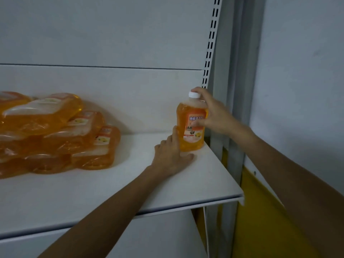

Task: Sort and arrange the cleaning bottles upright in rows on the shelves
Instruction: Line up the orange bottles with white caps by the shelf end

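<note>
As viewed from front edge inward: white shelf [111, 192], front lip nearest. Left hand [171, 155] palm-down on shelf, fingers [175, 133] straight and apart, forefinger touching lower left side of orange bottle [192, 125], thumb flat on shelf just before its base. Right hand [212, 114] clamped round bottle's upper half, thumb on label, forefinger curled over white cap [193, 94]. Bottle upright at shelf's right rear corner, beside slotted upright [210, 43]. Well apart at left: heap of orange bottles [55, 133] lying on sides before back panel [111, 99].
</note>
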Available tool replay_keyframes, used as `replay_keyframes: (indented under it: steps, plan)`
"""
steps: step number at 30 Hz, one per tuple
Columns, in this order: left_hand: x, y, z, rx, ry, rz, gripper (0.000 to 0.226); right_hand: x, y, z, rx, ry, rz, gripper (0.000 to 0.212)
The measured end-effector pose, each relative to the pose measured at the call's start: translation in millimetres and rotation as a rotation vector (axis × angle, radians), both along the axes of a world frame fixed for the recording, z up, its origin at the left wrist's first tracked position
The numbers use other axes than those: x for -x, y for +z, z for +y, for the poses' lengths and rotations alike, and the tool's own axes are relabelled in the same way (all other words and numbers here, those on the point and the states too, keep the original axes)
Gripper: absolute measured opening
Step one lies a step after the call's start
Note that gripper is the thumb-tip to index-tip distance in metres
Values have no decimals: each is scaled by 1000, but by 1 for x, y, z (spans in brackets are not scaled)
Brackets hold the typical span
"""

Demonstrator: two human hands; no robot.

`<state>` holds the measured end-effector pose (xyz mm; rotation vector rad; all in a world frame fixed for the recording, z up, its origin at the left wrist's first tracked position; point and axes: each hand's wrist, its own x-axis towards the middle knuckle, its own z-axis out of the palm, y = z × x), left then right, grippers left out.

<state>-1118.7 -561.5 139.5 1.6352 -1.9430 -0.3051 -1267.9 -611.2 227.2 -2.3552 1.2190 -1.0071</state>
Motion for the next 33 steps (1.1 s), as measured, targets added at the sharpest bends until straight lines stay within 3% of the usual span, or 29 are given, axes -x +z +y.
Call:
replay_keyframes:
  steps: [3,6,14,17,20,25,28,30,33]
  plan:
    - [0,-6,-4,-36,23,-251,77,0,-6,-23,30,-20,-9,82]
    - [-1,-4,-2,-67,1,-381,61,-5,-12,-47,55,-76,30,83]
    - [-1,-1,-7,-99,17,-366,58,-12,-15,-67,138,-153,15,82]
    - [-2,2,-2,-65,-4,-219,47,-10,-12,-65,109,-184,96,85]
    - [-20,19,10,77,-23,-148,38,-15,-5,-55,165,-256,182,89]
    - [-100,91,42,491,50,-100,39,-76,19,-27,376,-151,-44,71]
    - [-156,129,66,510,282,-206,45,-140,30,-12,246,30,-126,60]
    - [-191,138,80,366,451,-329,59,-180,33,0,62,128,-208,53]
    - [-228,131,96,130,574,-426,81,-235,31,11,-140,217,-185,41]
